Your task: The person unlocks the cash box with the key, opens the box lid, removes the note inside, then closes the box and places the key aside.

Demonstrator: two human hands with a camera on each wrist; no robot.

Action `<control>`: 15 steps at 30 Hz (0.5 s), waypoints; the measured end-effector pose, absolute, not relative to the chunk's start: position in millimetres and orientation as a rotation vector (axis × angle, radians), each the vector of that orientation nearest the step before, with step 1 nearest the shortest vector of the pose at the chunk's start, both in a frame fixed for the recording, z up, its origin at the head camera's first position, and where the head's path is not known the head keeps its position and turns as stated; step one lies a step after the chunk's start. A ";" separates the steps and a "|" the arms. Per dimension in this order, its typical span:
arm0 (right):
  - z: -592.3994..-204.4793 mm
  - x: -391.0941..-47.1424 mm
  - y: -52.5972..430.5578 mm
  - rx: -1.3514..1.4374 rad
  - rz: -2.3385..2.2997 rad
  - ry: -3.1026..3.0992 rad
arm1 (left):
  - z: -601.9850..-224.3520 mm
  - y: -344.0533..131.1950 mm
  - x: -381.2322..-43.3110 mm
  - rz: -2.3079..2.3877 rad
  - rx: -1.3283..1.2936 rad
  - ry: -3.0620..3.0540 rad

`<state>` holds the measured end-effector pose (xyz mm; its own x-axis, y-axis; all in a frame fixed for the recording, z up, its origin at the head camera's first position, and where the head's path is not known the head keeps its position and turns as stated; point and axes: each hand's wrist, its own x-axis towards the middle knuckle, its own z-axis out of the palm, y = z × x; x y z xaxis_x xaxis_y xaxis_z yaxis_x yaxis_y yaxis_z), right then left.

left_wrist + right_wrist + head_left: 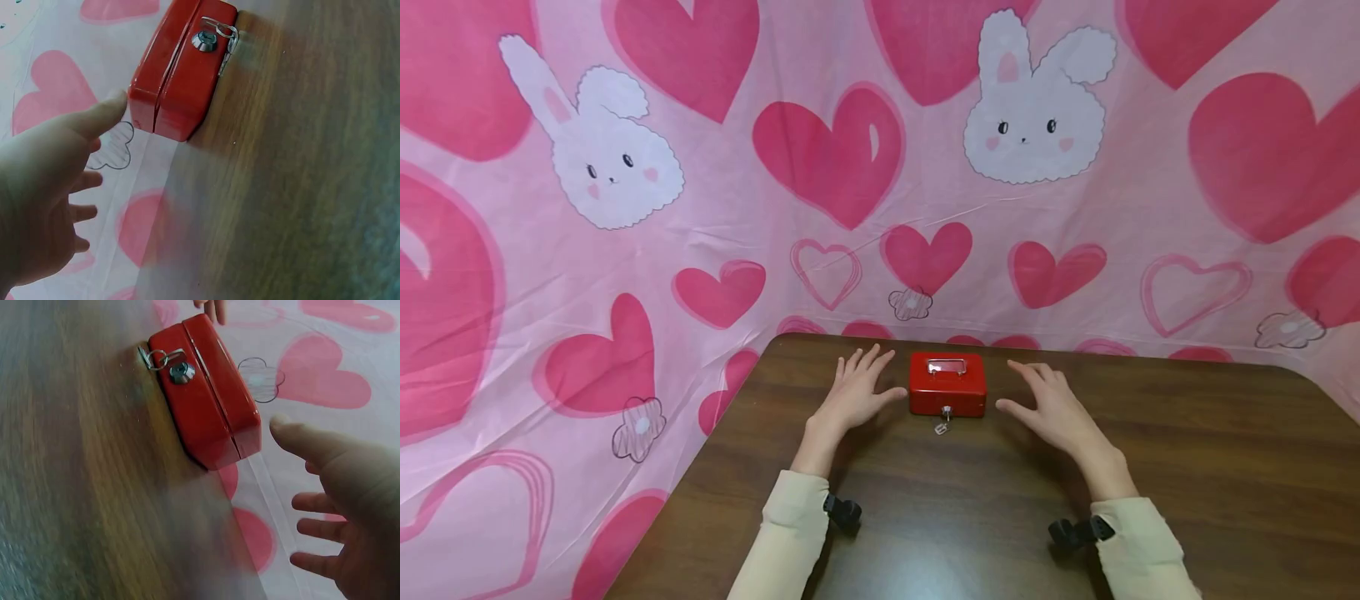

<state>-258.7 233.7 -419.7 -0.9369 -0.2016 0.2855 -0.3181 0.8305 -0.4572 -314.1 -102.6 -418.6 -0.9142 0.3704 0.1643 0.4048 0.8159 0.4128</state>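
Note:
A red metal cash box (947, 390) with its lid down sits towards the far side of the table. A silver handle (947, 367) lies on the lid. From the lock (204, 41) on its front hangs a ring with small keys (159, 359). To the left of the box is my left hand (855, 393), fingers spread, the thumb tip very near the box's side; whether it touches I cannot tell. On the other side my right hand (1051, 406) hovers with extended fingers, a small gap between thumb and box. Neither hand holds anything.
The brown wood-grain table (925, 508) stretches around the box. A pink cloth (940, 192) printed with hearts and rabbits hangs behind the table and along its left side. A black camera mount (844, 512) sits on the left wrist, another (1075, 533) on the right.

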 end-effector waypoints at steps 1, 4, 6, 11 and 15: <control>-419.6 -259.1 232.8 0.418 0.769 -2.773 | -418.4 -102.5 -314.2 -0.690 -0.641 -2.920; -419.8 -260.4 230.5 0.457 0.803 -2.732 | -419.1 -102.1 -315.0 -0.673 -0.700 -2.914; -419.8 -261.0 229.1 0.485 0.826 -2.708 | -419.0 -101.6 -314.8 -0.669 -0.732 -2.919; -419.5 -261.0 224.6 0.553 0.875 -2.680 | -417.4 -99.9 -313.4 -0.713 -0.779 -2.918; -419.4 -259.2 221.1 0.560 0.884 -2.683 | -415.5 -98.3 -311.9 -0.734 -0.791 -2.923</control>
<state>-259.2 221.1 -419.4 -0.8916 -0.2764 0.3586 -0.4355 0.7405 -0.5119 -311.9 -98.3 -415.5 -0.8708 0.4701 0.1440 0.4823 0.7602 0.4353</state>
